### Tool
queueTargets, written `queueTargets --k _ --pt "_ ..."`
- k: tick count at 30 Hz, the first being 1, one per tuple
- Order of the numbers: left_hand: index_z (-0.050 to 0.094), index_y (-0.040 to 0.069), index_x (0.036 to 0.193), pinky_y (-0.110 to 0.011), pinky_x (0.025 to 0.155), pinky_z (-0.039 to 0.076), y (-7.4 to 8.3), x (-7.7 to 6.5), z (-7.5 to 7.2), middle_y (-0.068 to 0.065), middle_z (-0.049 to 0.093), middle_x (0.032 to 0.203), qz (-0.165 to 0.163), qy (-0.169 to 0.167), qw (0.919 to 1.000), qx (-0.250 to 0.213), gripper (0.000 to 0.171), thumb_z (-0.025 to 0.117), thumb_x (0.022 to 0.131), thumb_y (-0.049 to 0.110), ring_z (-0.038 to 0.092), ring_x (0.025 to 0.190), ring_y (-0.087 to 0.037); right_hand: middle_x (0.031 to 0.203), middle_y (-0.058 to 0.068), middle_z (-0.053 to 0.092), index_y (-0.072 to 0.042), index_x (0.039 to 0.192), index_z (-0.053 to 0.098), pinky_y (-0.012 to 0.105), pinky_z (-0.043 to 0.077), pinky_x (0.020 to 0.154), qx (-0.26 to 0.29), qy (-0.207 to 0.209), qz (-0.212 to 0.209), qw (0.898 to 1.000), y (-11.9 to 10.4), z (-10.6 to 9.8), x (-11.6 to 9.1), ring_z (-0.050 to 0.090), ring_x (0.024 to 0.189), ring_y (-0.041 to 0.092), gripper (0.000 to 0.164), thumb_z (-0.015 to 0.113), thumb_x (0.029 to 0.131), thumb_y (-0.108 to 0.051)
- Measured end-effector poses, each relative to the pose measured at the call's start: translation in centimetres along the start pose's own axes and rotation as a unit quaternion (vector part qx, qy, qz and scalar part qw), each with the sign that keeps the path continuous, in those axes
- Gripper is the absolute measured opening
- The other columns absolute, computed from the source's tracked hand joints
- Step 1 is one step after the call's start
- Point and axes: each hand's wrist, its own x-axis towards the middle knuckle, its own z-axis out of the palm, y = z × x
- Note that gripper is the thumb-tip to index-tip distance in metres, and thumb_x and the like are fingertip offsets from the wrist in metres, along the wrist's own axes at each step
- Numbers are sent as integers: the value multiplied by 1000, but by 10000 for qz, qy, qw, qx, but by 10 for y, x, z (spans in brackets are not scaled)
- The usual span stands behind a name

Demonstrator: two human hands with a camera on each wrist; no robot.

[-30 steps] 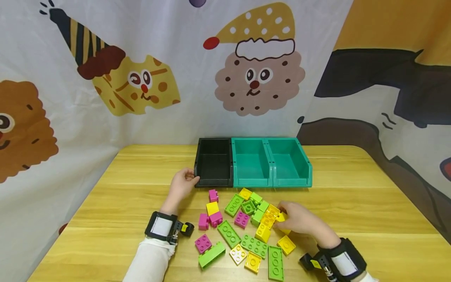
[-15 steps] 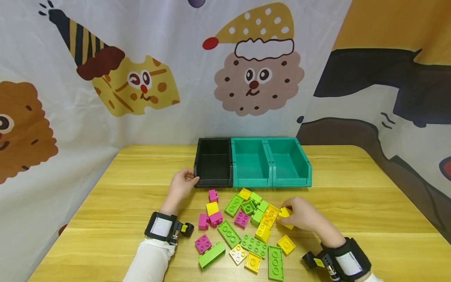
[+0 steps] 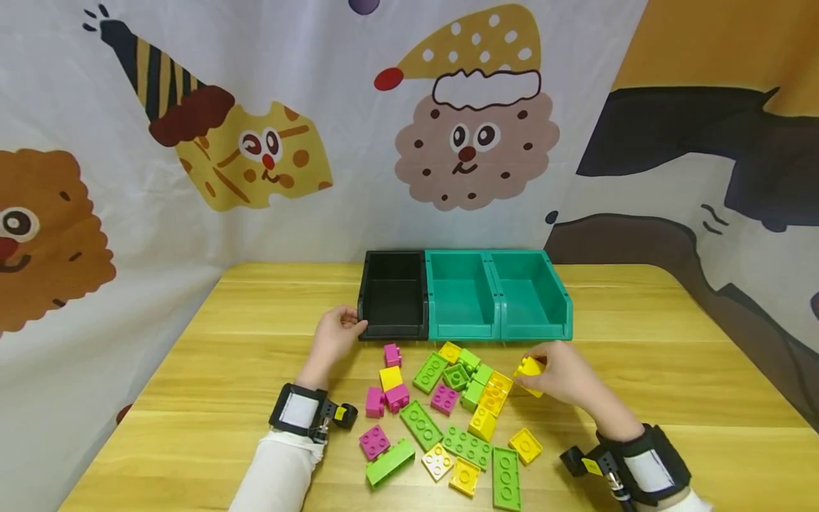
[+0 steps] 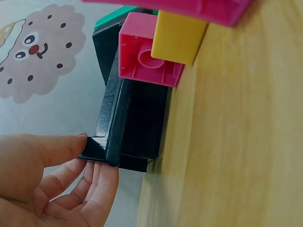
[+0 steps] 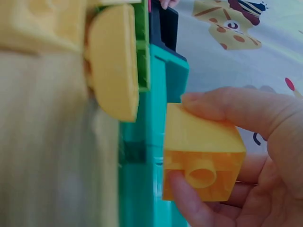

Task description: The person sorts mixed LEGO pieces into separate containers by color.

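Observation:
My left hand point(image 3: 335, 332) pinches the front left corner of the black bin point(image 3: 393, 331); in the left wrist view the thumb lies on top of its rim and the fingers curl beneath. In my right hand point(image 3: 561, 371) is a yellow toy brick point(image 5: 203, 137), gripped between thumb and fingers, its hollow underside facing the right wrist camera. That brick is held to the right of the loose pile, in front of the teal bins. Closest to it in the pile are other yellow bricks point(image 3: 495, 393). A pink brick point(image 4: 137, 45) stands before the black bin.
Two joined teal bins point(image 3: 466, 331) stand right of the black one. Several green bricks point(image 3: 421, 425), pink bricks point(image 3: 444, 400) and yellow bricks point(image 3: 526, 446) lie spread over the wooden table point(image 3: 211, 398). A printed cloth point(image 3: 358, 213) hangs behind.
My right hand has drawn the yellow brick out of the pile, lifting it and carrying it rightward and toward the bins. The left hand keeps its place at the black bin.

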Motion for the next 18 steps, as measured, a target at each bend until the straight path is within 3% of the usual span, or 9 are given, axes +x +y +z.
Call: queueTargets --k 9,14,18 --pt "61 -4 100 -37 77 52 1 0 1 -18 63 93 21 12 10000 4 21 67 86 11 59 82 -26 96 27 65 12 106 64 23 48 56 -41 1314 304 9909 -1 -32 17 60 73 25 42 76 78 -17" --pt "61 -4 100 -36 76 52 2 -1 1 -18 63 93 -3 -1 10000 -13 21 68 86 11 60 82 -25 99 28 65 11 109 63 26 49 58 -43 1624 381 9860 4 -37 31 61 77 29 43 74 81 -20" --pt "61 -4 100 -36 76 52 2 -2 1 -18 62 93 -26 13 10000 -44 21 68 86 10 59 82 -25 101 28 64 11 109 62 35 53 64 -186 1767 369 9834 13 -32 43 61 80 33 43 73 82 -20"
